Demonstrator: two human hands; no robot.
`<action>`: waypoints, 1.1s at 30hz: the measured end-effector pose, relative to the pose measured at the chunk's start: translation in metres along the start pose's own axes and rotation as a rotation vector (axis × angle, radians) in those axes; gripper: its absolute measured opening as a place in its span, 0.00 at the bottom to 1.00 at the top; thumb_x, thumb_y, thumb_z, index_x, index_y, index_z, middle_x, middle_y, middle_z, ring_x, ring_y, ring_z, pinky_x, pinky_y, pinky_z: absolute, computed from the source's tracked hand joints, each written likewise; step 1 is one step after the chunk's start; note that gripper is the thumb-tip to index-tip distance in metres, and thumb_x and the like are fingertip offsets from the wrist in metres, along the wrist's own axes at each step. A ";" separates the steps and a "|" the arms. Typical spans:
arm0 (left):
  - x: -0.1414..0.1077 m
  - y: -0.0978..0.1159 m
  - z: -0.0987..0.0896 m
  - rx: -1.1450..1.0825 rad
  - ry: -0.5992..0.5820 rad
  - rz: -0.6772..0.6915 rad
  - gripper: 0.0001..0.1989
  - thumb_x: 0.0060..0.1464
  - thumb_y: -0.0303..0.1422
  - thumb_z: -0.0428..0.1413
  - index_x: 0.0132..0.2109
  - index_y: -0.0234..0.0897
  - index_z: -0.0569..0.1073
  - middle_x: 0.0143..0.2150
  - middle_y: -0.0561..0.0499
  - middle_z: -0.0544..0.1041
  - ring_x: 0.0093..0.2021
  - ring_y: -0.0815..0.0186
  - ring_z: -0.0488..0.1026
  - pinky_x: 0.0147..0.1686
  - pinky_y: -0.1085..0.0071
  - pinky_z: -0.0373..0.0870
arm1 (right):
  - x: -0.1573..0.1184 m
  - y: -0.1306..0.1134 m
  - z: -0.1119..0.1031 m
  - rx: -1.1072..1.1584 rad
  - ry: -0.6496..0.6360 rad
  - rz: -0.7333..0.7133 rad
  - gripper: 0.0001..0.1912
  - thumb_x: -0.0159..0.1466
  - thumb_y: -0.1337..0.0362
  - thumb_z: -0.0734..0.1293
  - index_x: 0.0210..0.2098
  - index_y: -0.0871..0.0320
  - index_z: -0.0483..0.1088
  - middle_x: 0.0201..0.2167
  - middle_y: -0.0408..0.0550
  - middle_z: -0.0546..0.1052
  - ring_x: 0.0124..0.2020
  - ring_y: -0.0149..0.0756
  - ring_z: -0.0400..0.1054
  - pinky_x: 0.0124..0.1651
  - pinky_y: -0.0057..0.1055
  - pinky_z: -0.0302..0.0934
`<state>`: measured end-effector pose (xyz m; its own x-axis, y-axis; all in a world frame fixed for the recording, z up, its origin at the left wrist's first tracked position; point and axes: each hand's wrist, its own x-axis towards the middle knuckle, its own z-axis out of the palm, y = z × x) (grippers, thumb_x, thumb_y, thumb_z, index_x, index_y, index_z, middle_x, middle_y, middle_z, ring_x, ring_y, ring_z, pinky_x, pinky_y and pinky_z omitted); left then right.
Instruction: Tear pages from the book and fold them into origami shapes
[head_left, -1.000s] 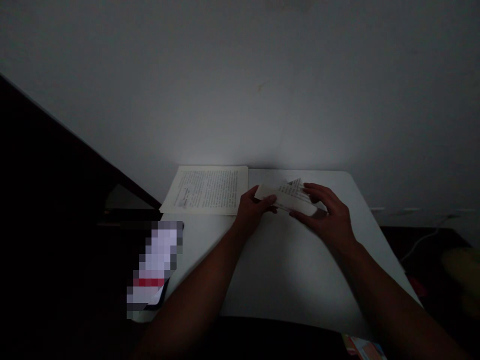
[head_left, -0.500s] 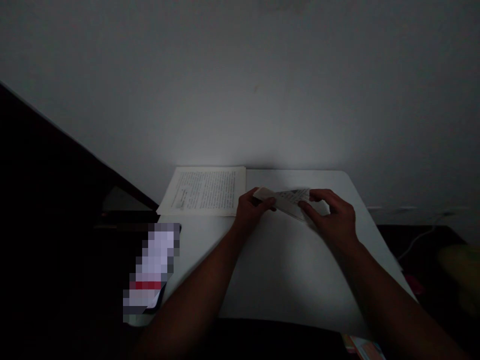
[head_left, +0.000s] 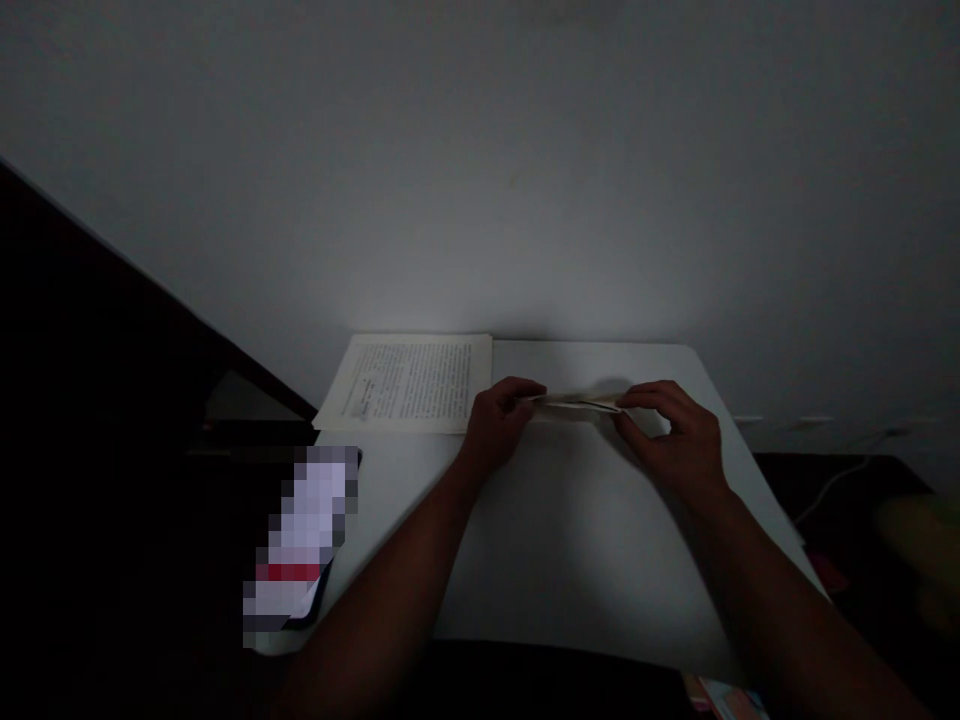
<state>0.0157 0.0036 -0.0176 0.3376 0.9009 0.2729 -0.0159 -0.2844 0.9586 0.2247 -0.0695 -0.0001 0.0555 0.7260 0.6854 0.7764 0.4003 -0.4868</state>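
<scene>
A folded sheet of paper [head_left: 577, 402] is held above the white table, nearly edge-on to me, so only a thin layered strip of it shows. My left hand [head_left: 501, 425] pinches its left end, fingers over the top. At the right end, my right hand [head_left: 675, 430] grips it between thumb and fingertips. Beyond my left hand, a stack of printed pages [head_left: 412, 380] lies flat at the table's back left; its near right corner is close to that hand.
A lit phone [head_left: 307, 530], blurred out, rests at the left edge of the white table [head_left: 570, 560]. The table's far edge meets a pale wall [head_left: 510, 180]. A white cable [head_left: 840, 475] runs in the dark at right. Something colourful [head_left: 724, 697] shows at the bottom edge.
The folded paper has turned from showing its printed face at a slant to lying level and edge-on. Both hands still hold it; the right has shifted slightly right.
</scene>
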 end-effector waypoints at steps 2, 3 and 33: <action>-0.001 0.003 0.001 0.144 0.033 0.039 0.12 0.47 0.23 0.53 0.38 0.36 0.78 0.38 0.47 0.78 0.40 0.63 0.74 0.43 0.66 0.69 | 0.001 -0.001 -0.001 0.004 -0.018 -0.007 0.03 0.56 0.67 0.67 0.31 0.54 0.72 0.30 0.46 0.75 0.34 0.39 0.70 0.38 0.37 0.65; -0.001 0.003 0.001 0.189 0.046 0.052 0.11 0.47 0.24 0.54 0.38 0.36 0.78 0.39 0.47 0.78 0.39 0.63 0.74 0.42 0.66 0.69 | 0.001 -0.001 -0.001 0.004 -0.029 -0.010 0.03 0.56 0.68 0.67 0.31 0.54 0.72 0.30 0.46 0.75 0.34 0.39 0.70 0.38 0.37 0.65; -0.002 -0.003 0.011 0.155 0.119 -0.229 0.11 0.41 0.21 0.56 0.36 0.33 0.76 0.33 0.50 0.79 0.33 0.68 0.75 0.34 0.73 0.73 | -0.006 -0.015 0.005 -0.097 -0.598 -0.159 0.23 0.54 0.53 0.70 0.46 0.55 0.70 0.47 0.52 0.74 0.48 0.46 0.68 0.50 0.46 0.62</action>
<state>0.0251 -0.0005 -0.0217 0.2030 0.9769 0.0672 0.1954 -0.1076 0.9748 0.2098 -0.0768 0.0004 -0.4043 0.8603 0.3105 0.8014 0.4969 -0.3329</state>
